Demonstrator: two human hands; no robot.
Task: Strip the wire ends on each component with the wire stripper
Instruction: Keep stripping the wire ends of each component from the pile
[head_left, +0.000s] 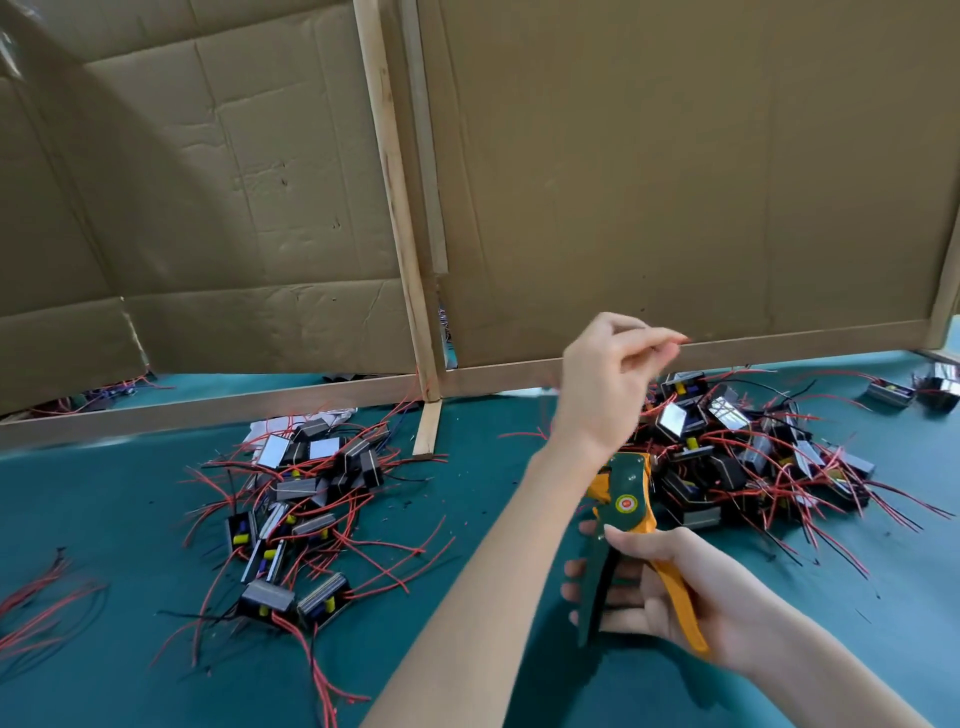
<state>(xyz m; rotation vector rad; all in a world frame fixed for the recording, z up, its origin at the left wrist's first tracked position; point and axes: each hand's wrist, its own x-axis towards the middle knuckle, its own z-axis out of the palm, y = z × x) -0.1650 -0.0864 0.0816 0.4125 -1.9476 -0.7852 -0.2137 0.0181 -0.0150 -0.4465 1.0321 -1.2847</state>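
While right hand (675, 587) grips wire stripper (626, 499), nose pointing up-table, left hand (608, 384) hovers nearer, just over the component pile (753, 447) — fingers curled, blurred; whether they hold anything, cannot tell.

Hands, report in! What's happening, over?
Right hand grips wire stripper. Left hand raised, fingers blurred, grip unclear. Component pile just beyond, nothing blocking.

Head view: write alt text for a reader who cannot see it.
A right hand grips a green-and-orange wire stripper over a teal table; the left hand is raised, blurred, near a pile of red-wired components.
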